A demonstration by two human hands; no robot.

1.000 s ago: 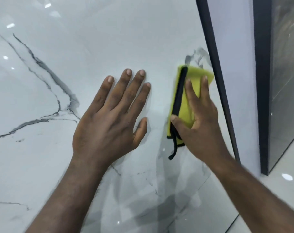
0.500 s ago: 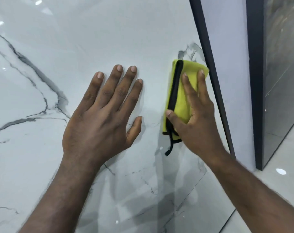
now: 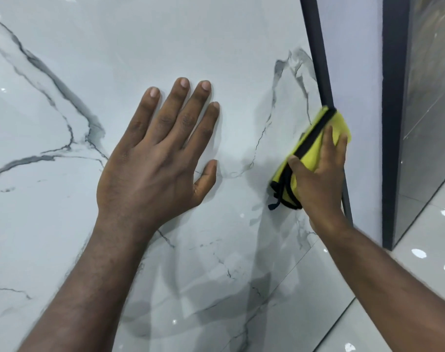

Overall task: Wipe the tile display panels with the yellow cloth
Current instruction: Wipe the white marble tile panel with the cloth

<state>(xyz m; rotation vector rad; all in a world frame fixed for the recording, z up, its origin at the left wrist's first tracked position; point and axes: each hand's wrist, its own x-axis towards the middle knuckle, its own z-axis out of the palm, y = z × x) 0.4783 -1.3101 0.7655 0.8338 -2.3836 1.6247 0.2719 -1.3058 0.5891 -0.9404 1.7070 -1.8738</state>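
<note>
Cloth point(image 3: 311, 154) has slid right, onto the dark trim point(image 3: 315, 47). Left hand point(image 3: 150, 158) lies flat and open on the white panel point(image 3: 216, 47), bracing. Right hand point(image 3: 318, 179) presses the cloth at the panel's right edge, fingers straight. Judgement: this panel's right side is nearly covered; grey panel point(image 3: 432, 97) still to do.

Glossy white tile panel point(image 3: 165, 41), veined in grey and black, standing upright, dotted with bright light spots. Folded yellow cloth point(image 3: 313, 153) with black trim, pressed flat against that panel under the right hand point(image 3: 318, 181), at the panel's right edge. Lies tilted, upper corner reaching over the edge, loose black loop hanging from the lower end. Darker grey tile panel point(image 3: 432, 123) further right, well apart from the cloth.
</note>
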